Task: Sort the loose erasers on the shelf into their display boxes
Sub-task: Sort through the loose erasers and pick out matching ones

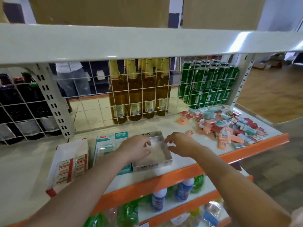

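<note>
A silver display box (161,164) lies on the white shelf, and its inside looks bare. My left hand (136,149) hovers over its left side with loosely curled fingers, holding nothing. My right hand (180,145) is at the box's right rim, fingers bent, nothing visible in them. Left of it lie a teal box (108,141) with teal erasers and a white box (72,163) with several red-banded erasers. A heap of loose erasers (229,126), orange, teal and red, covers the shelf's right end. One orange eraser (190,133) lies apart, near my right hand.
A wire grid (98,102) backs the shelf; behind it stand amber bottles (139,95), green cans (208,82) and dark bottles (21,104). The shelf has an orange front edge (180,174). Lower shelves hold drink bottles (159,200). A person (72,79) stands beyond the grid.
</note>
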